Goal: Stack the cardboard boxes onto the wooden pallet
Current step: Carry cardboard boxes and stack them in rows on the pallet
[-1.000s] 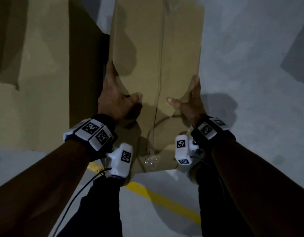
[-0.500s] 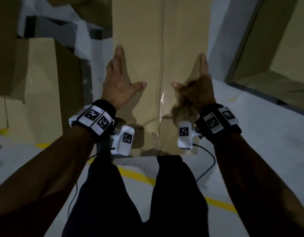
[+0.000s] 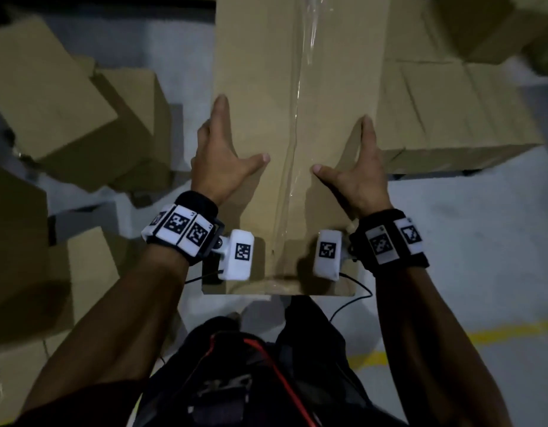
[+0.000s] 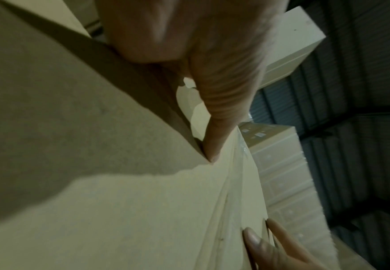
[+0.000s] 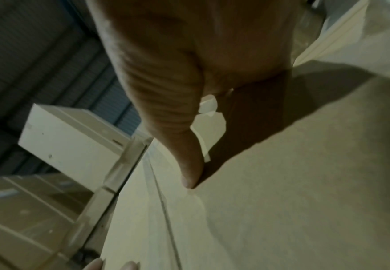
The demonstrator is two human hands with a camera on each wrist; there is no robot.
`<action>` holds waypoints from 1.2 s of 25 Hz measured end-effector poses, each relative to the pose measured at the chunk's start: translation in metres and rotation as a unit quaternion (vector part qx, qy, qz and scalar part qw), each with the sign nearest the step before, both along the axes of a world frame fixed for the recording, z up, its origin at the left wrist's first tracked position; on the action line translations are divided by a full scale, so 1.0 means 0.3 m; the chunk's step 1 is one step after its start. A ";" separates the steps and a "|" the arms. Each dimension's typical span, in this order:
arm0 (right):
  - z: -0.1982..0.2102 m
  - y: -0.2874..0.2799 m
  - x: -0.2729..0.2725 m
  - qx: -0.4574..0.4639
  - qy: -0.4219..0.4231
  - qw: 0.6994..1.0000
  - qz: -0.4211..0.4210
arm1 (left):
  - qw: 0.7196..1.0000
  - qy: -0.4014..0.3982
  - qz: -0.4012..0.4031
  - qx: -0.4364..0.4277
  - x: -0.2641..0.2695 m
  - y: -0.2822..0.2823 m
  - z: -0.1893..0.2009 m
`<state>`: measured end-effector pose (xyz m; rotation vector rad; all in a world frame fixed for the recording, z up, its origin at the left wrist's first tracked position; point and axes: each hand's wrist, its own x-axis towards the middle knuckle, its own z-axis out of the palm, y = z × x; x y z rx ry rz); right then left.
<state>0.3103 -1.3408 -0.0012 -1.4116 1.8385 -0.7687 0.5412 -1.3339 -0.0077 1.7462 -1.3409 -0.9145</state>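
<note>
I carry a long cardboard box (image 3: 297, 72) with a taped seam, level in front of me. My left hand (image 3: 220, 161) presses flat against its left side, thumb spread across the top. My right hand (image 3: 358, 174) mirrors it on the right side, thumb on the top face. The fingers of both hands lie straight along the box edges. The left wrist view has my left thumb (image 4: 219, 109) on the box top (image 4: 120, 210); the right wrist view has my right thumb (image 5: 178, 127) on the same face (image 5: 282, 201). No wooden pallet can be made out.
Loose cardboard boxes (image 3: 51, 87) lie tumbled on the grey floor at the left. A flat layer of stacked boxes (image 3: 451, 112) sits ahead to the right, beyond the carried box. A yellow floor line (image 3: 512, 331) runs at the lower right.
The view has swung round with the box carried along; the tumbled boxes and the stacked layer came into sight. Both hands keep the same hold, fingers stretched straighter than a second ago.
</note>
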 end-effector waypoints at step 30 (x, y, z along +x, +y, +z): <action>0.454 0.161 -1.373 -0.049 0.059 0.975 -0.210 | 0.975 0.085 -0.177 -0.099 -1.448 -0.176 0.401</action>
